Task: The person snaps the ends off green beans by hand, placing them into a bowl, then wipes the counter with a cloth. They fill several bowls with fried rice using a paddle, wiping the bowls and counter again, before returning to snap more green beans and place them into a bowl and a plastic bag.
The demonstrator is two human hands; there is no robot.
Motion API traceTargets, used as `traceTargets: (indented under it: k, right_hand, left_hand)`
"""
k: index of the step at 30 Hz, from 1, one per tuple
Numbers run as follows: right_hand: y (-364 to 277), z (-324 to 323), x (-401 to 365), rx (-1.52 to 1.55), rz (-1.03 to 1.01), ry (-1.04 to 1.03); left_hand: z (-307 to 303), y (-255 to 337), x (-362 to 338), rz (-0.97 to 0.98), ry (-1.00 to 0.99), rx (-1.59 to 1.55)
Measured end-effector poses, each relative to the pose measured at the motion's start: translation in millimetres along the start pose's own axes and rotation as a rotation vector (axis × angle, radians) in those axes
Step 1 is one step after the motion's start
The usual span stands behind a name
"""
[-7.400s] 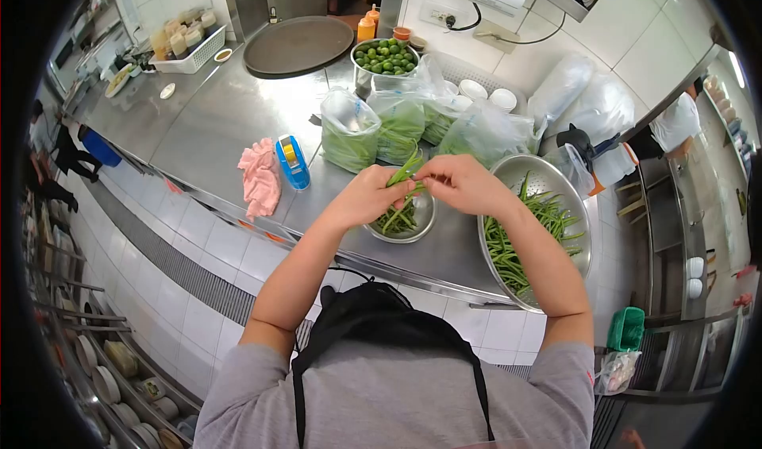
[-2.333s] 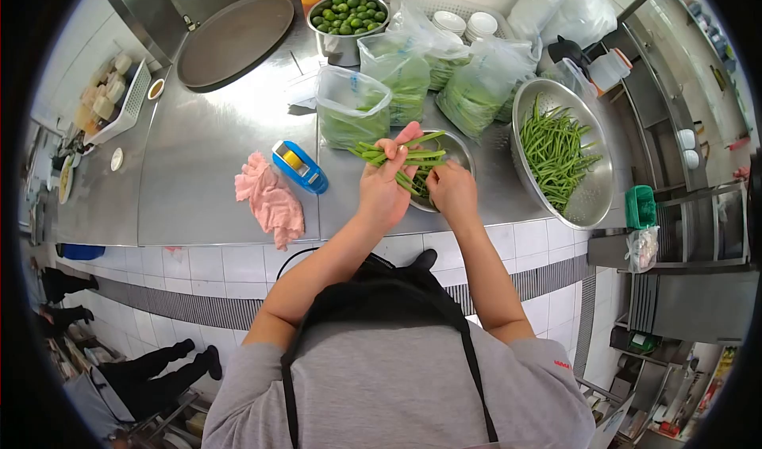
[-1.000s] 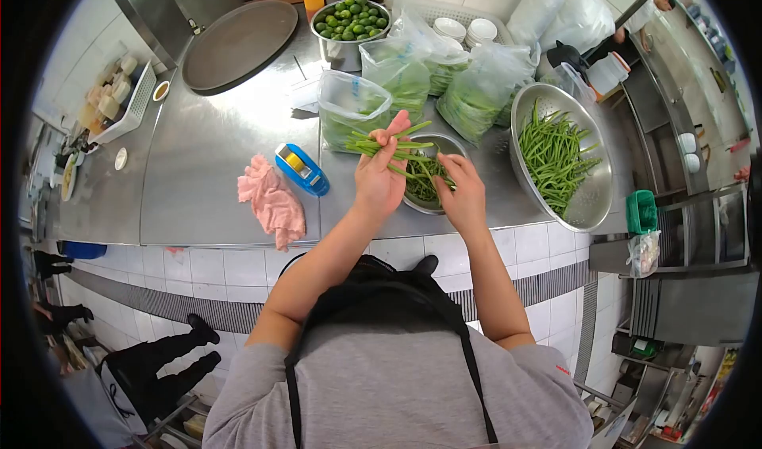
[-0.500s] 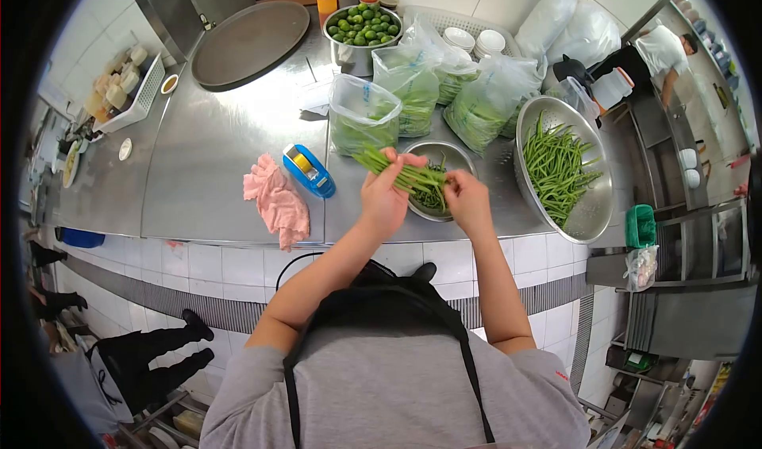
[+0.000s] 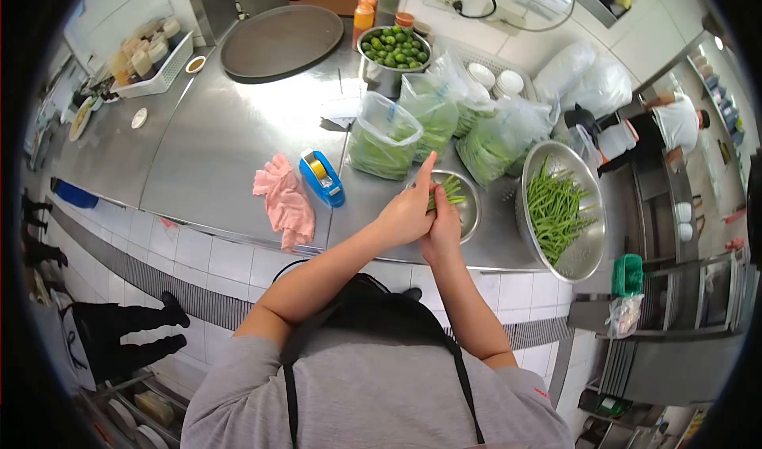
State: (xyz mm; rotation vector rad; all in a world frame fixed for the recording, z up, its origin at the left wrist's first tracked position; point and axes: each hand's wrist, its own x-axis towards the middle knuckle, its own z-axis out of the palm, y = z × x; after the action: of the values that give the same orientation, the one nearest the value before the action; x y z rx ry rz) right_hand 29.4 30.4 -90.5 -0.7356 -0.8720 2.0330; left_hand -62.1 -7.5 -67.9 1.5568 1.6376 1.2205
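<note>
My two hands meet above the front edge of the steel counter. In my right hand [image 5: 441, 233], closed fingers wrap a short bunch of green beans [image 5: 451, 189], whose tips stick out toward the upper right. My left hand [image 5: 406, 215] presses against the other side of the bunch, its visible fingers stretched out straight; its palm is hidden. Just beneath and behind them sits a small metal bowl [image 5: 474, 212], partly covered by my hands. A large perforated colander [image 5: 594, 245] of whole green beans [image 5: 553, 211] stands to the right.
Plastic bags of cut beans [image 5: 382, 143] stand behind the bowl. To the left lie a blue tape dispenser [image 5: 324, 181] and a pink cloth [image 5: 286, 207]. Farther back are a pot of green limes [image 5: 393, 48] and a round tray [image 5: 282, 42]. Other people stand at both sides.
My hands have come together around the bunch of green beans. The left has moved off its earlier grip, and the right now wraps the bunch. The view has shifted slightly.
</note>
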Motion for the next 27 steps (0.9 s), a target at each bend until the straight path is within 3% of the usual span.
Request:
traceTargets:
  k: [1, 3, 5, 6, 8, 9, 10, 11, 13, 14, 16, 18, 22, 24, 26, 27]
  right_hand:
    - [0.7, 5.3, 5.3, 0.115, -0.038, -0.026]
    - [-16.6, 13.6, 25.4, 0.084, -0.074, 0.010]
    - [-35.6, 30.7, 53.4, 0.189, -0.300, -0.183]
    - [-45.8, 51.0, 62.8, 0.160, -0.356, -0.179]
    - [-53.1, 82.6, 84.2, 0.133, -0.399, -0.184]
    - [-51.9, 95.2, 96.4, -0.060, -0.514, -0.253]
    - [-48.3, 103.1, 103.5, -0.254, -0.628, -0.323]
    - [-42.7, 105.3, 107.4, -0.251, -0.620, -0.347]
    - [-29.9, 100.6, 121.5, -0.807, -0.831, -0.452]
    - [-27.5, 94.8, 120.0, -1.054, -0.666, -0.442]
    - [-17.0, 83.1, 124.2, -1.384, -0.801, -0.589]
    - [-16.8, 70.0, 138.4, -1.901, -0.414, -0.706]
    - [-33.1, 87.5, 134.3, -2.129, -0.467, -0.861]
    - [-47.8, 97.2, 123.1, -2.129, -0.443, -0.757]
    - [-61.9, 108.2, 93.7, -1.925, -0.847, -0.599]
    - [-66.1, 114.9, 79.0, -1.902, -0.863, -0.642]
  left_hand:
    - [-3.4, -4.3, -0.9, 0.090, 0.037, 0.019]
    - [-24.3, -1.5, -2.4, 0.046, 0.020, -0.007]
    - [-65.0, 21.1, 0.1, 0.073, 0.030, -0.022]
    - [-77.4, 19.2, 7.1, -0.045, 0.195, 0.051]
    - [-102.5, -1.5, 33.8, 0.321, 0.678, 0.473]
    - [-111.5, -10.5, 44.4, 0.315, 0.692, 0.483]
    - [-118.6, -19.4, 54.0, 0.150, 0.554, 0.500]
    - [-122.0, -29.2, 59.5, -0.016, 0.420, 0.509]
    - [-116.8, -60.1, 72.0, -0.061, 0.423, 0.454]
    - [-120.9, -48.8, 68.1, -0.075, 0.392, 0.428]
    - [-120.7, -36.9, 56.2, -0.038, 0.418, 0.410]
    - [-116.1, -40.6, 50.3, 0.044, 0.469, 0.406]
    - [-105.6, -15.9, 40.9, 0.003, 0.510, 0.402]
    - [-106.1, -0.2, 28.4, 0.020, 0.625, 0.319]
    - [-121.2, -16.1, 11.8, -0.003, 0.724, 0.294]
    - [-128.2, -28.7, 0.4, -0.001, 0.793, 0.251]
